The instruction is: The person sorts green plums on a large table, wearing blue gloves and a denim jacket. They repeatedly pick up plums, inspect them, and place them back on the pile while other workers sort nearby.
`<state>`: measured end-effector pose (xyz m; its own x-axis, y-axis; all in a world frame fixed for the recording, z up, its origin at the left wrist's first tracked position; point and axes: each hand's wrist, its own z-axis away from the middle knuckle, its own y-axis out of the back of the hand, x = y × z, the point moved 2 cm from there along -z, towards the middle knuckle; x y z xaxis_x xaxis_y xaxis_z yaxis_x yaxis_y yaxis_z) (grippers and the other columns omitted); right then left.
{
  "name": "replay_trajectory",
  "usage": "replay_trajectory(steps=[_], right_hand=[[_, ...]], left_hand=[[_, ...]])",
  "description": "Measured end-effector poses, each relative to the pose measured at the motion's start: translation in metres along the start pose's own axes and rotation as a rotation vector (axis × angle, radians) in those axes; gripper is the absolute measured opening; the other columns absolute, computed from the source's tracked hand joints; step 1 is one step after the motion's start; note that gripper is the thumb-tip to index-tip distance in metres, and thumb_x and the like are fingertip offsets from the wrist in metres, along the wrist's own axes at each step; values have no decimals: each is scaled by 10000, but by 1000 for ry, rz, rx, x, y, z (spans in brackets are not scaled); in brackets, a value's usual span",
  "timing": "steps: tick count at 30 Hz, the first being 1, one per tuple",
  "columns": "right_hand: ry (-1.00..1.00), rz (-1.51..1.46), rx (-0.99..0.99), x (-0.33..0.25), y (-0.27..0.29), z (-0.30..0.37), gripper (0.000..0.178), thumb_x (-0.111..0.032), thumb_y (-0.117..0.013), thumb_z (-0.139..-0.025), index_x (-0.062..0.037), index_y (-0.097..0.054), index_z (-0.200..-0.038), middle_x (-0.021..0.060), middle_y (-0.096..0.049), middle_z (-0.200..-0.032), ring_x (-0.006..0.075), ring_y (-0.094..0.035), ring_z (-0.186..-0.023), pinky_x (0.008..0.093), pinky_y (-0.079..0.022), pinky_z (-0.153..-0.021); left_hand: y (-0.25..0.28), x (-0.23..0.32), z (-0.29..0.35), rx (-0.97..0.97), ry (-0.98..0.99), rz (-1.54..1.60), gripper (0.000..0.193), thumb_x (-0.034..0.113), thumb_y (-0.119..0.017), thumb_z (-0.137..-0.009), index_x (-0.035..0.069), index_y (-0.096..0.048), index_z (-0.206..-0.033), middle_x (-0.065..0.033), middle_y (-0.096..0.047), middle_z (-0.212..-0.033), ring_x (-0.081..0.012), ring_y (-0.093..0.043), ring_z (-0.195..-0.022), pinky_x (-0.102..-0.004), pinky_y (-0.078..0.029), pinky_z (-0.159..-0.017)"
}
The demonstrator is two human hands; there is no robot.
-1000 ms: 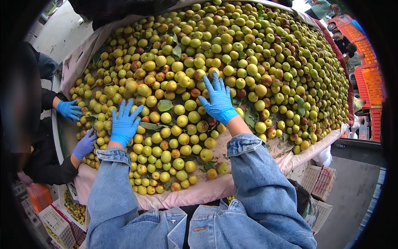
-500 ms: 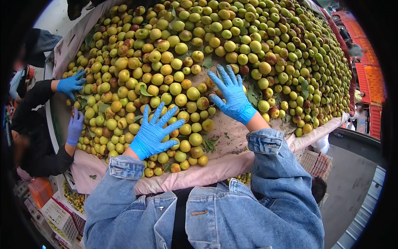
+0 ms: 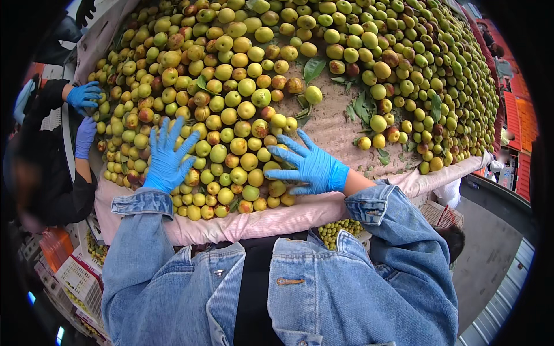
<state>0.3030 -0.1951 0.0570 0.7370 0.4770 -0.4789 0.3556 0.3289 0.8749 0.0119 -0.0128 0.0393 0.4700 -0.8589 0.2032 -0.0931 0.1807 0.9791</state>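
In the head view, round yellow-green fruits [image 3: 218, 153] are heaped on the pink cloth [image 3: 340, 135]. Near the cloth's front edge, the left hand [image 3: 167, 157] is laid spread upon fruits, and the right hand [image 3: 314, 167] — also spread — is placed against fruits there. At the cloth's left edge, a co-worker's blue glove [image 3: 84, 96] and purple glove [image 3: 85, 137] are seen.

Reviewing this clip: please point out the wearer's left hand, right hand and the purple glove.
Left hand [image 3: 165, 166]: head view, back of the hand.
Right hand [image 3: 316, 168]: head view, back of the hand.
Purple glove [image 3: 86, 138]: head view, its middle part.
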Motion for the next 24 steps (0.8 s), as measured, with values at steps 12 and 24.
replay_trajectory(steps=[12, 24], right_hand=[[301, 90, 52, -13, -57, -75, 686, -471, -721, -636, -385, -423, -1249, 4, -221, -1491, 381, -229, -1346, 713, -204, -989], [-192, 59, 368, -12, 17, -123, 637, -173, -650, -781, -271, -393, -1355, 162, -333, -1413, 393, -374, -1254, 454, -374, -986]], left_hand=[[-7, 33, 25, -155, -526, 138, 270, 248, -632, -759, 208, -589, -1022, -40, -510, -1213, -258, -466, -1188, -545, -291, -1044], [-32, 61, 75, -291, -180, 8, 266, 172, -612, -744, 153, -592, -1008, -31, -523, -843, -226, -557, -793, -358, -464, -620]])
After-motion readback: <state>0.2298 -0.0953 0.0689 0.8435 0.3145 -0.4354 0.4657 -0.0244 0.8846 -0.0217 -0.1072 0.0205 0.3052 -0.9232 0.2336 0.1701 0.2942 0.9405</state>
